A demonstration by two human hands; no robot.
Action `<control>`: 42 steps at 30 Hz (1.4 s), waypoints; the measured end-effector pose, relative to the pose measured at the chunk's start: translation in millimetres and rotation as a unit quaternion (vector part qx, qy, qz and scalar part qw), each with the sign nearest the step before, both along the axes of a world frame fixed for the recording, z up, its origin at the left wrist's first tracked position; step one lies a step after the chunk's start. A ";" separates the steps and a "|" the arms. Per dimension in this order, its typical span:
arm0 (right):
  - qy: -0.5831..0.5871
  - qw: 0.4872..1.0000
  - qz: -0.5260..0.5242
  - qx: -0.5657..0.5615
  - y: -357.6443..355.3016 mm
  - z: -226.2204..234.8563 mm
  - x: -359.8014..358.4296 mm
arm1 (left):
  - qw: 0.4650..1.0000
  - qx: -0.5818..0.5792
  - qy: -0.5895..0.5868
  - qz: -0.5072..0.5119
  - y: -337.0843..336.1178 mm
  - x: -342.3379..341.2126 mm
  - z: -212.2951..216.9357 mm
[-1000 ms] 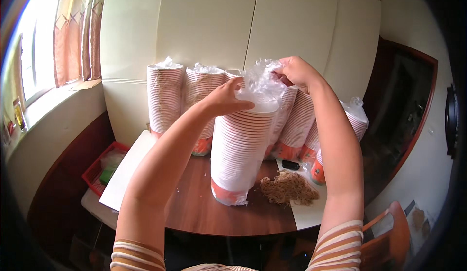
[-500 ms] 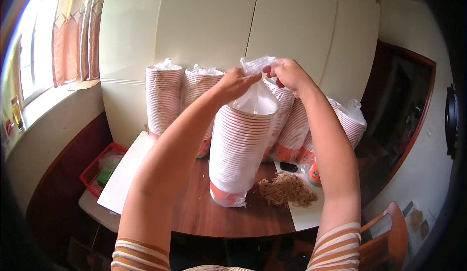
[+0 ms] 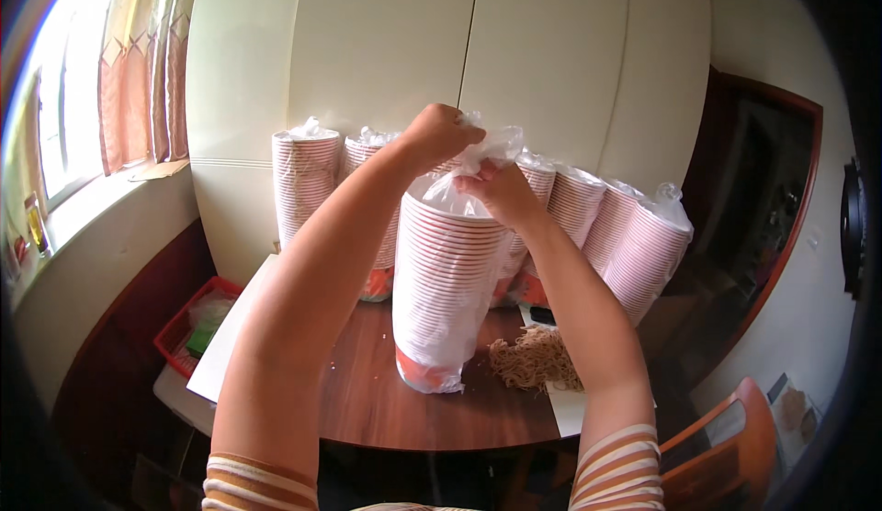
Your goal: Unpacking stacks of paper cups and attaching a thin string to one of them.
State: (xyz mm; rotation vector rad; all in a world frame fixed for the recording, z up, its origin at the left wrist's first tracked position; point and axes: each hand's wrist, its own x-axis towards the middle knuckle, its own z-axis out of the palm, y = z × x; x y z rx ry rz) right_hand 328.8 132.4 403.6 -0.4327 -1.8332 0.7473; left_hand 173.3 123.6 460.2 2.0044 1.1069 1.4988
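Observation:
A tall stack of white paper cups [image 3: 447, 272] in a clear plastic bag stands near the middle of the brown table [image 3: 367, 401]. Above its rim, the bag's gathered mouth [image 3: 496, 146] is pinched between both hands. My left hand [image 3: 439, 134] is closed on the upper end of the plastic, higher than the other. Lower down, just over the top cup, my right hand [image 3: 503, 194] grips the bag's neck with closed fingers. Beside the stack's base lies a tangled heap of tan string or rubber bands [image 3: 533, 361], partly covered by my right forearm.
More bagged cup stacks stand along the back, two at left [image 3: 306, 180] and several at right [image 3: 648, 249]. A black object [image 3: 540, 314] lies behind the tan heap. At left is a red basket [image 3: 179, 332]; a wooden chair [image 3: 735, 447] stands at right.
My left hand has risen with the bag's end, while my right hand has moved down and left onto the bag's neck. The cup stack stays standing in nearly the same spot.

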 end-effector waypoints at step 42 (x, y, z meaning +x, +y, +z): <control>0.088 0.987 -0.128 -0.039 12.1 -21.8 66.2 | 0.984 0.107 -0.119 0.079 -26.9 -70.8 -71.3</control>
